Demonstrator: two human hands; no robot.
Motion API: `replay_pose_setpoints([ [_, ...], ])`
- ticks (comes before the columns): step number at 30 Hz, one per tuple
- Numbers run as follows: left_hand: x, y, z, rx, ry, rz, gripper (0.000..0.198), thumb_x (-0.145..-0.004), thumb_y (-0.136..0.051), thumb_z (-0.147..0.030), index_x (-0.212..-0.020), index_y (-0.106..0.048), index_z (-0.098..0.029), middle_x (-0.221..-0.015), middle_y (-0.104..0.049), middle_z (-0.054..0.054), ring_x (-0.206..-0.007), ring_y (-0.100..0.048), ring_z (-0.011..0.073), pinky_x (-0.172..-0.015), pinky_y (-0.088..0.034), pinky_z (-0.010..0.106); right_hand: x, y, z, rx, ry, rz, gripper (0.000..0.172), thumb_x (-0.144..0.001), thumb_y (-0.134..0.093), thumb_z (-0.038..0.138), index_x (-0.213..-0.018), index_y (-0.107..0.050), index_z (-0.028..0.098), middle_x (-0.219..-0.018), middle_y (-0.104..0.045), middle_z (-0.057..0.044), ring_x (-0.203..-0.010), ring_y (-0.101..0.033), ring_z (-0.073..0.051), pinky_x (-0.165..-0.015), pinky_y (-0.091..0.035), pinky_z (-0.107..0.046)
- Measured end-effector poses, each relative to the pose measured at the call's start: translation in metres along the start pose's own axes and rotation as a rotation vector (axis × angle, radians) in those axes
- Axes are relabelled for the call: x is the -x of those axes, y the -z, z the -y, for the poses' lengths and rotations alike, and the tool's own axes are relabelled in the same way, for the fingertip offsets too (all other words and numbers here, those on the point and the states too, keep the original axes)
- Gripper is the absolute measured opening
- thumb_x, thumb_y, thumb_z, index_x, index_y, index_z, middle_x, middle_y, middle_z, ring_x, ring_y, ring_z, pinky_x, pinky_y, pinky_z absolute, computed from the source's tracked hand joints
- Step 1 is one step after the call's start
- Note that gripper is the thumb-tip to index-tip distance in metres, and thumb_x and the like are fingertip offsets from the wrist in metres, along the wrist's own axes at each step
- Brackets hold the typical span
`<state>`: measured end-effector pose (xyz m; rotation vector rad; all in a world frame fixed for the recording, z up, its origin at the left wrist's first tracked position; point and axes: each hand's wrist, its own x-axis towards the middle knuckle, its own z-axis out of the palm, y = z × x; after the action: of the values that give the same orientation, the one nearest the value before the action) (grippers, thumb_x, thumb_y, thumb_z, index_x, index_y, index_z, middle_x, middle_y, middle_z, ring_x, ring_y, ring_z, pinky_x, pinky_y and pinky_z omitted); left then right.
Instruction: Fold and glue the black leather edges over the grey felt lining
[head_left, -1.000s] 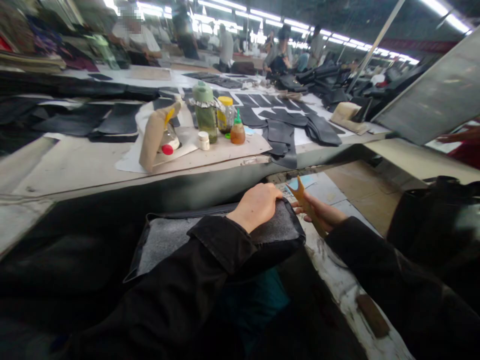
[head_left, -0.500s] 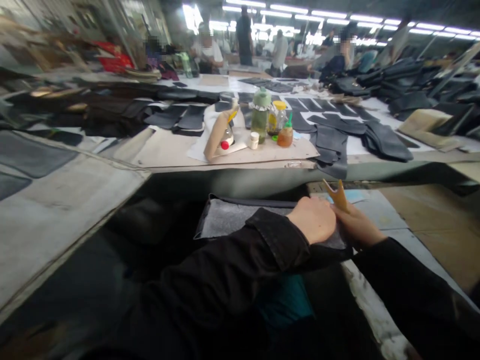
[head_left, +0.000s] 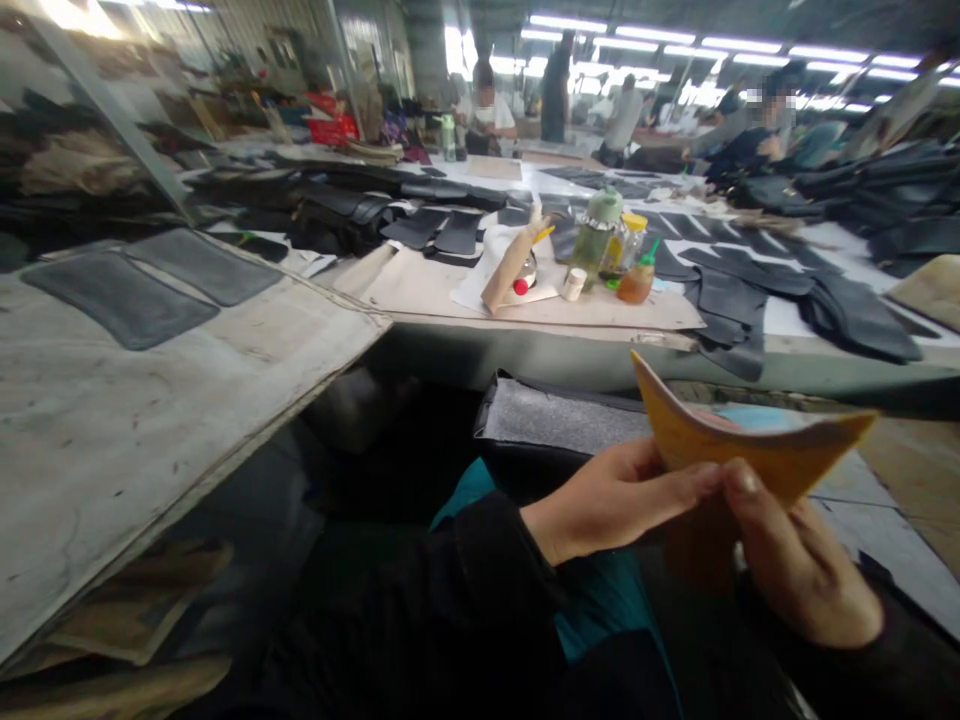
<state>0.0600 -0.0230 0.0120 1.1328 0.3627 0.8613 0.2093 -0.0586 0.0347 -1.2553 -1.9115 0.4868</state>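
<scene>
Both my hands hold a thin yellow-brown scraper card point(head_left: 757, 450) close in front of me. My left hand point(head_left: 615, 500) pinches its lower left edge with the fingers closed. My right hand point(head_left: 795, 560) grips it from the right, thumb on its face. Just beyond lies a dark panel with a grey felt face point(head_left: 562, 415), apart from both hands. My sleeves are black.
A long worktable point(head_left: 420, 290) carries a green-capped bottle point(head_left: 592, 235), a yellow-lidded jar, an orange squeeze bottle point(head_left: 639, 280), a small white tub and a brown paper roll point(head_left: 510, 265). Several black cut pieces point(head_left: 750, 290) lie across it. A board with grey mats point(head_left: 127, 300) stands left. People work far behind.
My left hand has lifted off the felt panel and joined my right hand on the yellow card, which is now raised close to me. My view has swung left.
</scene>
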Motion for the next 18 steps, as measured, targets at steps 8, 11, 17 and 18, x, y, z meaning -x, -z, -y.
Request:
replay_pose_setpoints([
  [8, 0.109, 0.081, -0.016, 0.364, 0.113, -0.246, 0.031, -0.081, -0.051, -0.038, -0.103, -0.048, -0.016, -0.087, -0.068, 0.009, -0.064, -0.066, 0.0182, -0.059, -0.05, 0.028, -0.044, -0.041, 0.026, -0.034, 0.063, 0.299, 0.031, -0.092, -0.031, 0.034, -0.113, -0.052, 0.024, -0.101, -0.058, -0.003, -0.09, -0.055, -0.015, -0.078, -0.045, -0.024],
  [11, 0.139, 0.104, -0.017, 0.273, 0.221, -0.342, 0.029, -0.082, -0.05, -0.038, -0.097, -0.047, -0.014, -0.079, -0.068, 0.011, -0.059, -0.065, 0.0164, -0.053, -0.049, 0.023, -0.067, -0.064, 0.024, 0.074, 0.126, 0.431, 0.022, -0.089, -0.04, 0.03, -0.093, -0.059, 0.019, -0.087, -0.059, -0.003, -0.08, -0.055, -0.014, -0.072, -0.043, -0.023],
  [17, 0.143, 0.124, -0.008, 0.089, 0.469, -0.382, 0.031, -0.076, -0.059, -0.034, -0.094, -0.047, -0.013, -0.072, -0.067, 0.006, -0.046, -0.057, 0.0076, -0.045, -0.043, 0.015, -0.102, -0.114, 0.018, 0.229, 0.226, 0.669, 0.014, -0.085, -0.047, 0.021, -0.083, -0.06, 0.017, -0.08, -0.057, -0.002, -0.073, -0.052, -0.012, -0.067, -0.04, -0.023],
  [18, 0.141, 0.126, -0.007, 0.08, 0.488, -0.374, 0.03, -0.077, -0.058, -0.036, -0.093, -0.047, -0.012, -0.072, -0.066, 0.006, -0.046, -0.057, 0.0073, -0.045, -0.043, 0.015, -0.106, -0.119, 0.018, 0.252, 0.233, 0.704, 0.014, -0.085, -0.047, 0.021, -0.083, -0.06, 0.016, -0.08, -0.057, -0.002, -0.073, -0.052, -0.013, -0.068, -0.04, -0.024],
])
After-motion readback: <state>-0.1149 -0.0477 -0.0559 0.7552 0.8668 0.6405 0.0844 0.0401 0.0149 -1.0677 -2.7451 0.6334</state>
